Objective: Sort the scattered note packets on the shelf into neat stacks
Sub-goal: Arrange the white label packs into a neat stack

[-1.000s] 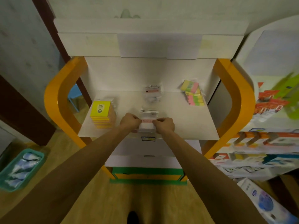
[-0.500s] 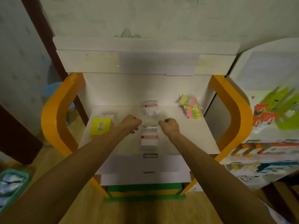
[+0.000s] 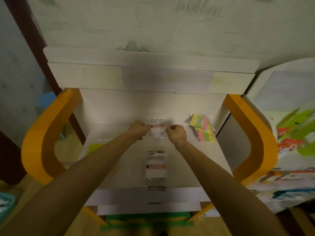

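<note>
On the white shelf (image 3: 192, 160), a clear-wrapped white note packet with a red stripe (image 3: 157, 128) sits at the back centre. My left hand (image 3: 139, 129) grips its left edge and my right hand (image 3: 175, 133) grips its right edge, both with curled fingers. A small stack of the same white packets (image 3: 156, 166) lies near the shelf's front centre. Pink, yellow and green packets (image 3: 202, 130) lie in a loose pile at the back right. A yellow packet stack (image 3: 93, 148) sits at the left, partly hidden by my left forearm.
Orange curved side frames (image 3: 39, 138) (image 3: 252, 133) flank the shelf, and a white top panel (image 3: 150, 72) overhangs it. A second display with boxed goods (image 3: 289, 150) stands to the right. A teal basket (image 3: 6, 203) sits on the floor at the left.
Both hands let go of the front white stack and moved to the back of the shelf, where they now hold the rear white packet. The camera tilted upward.
</note>
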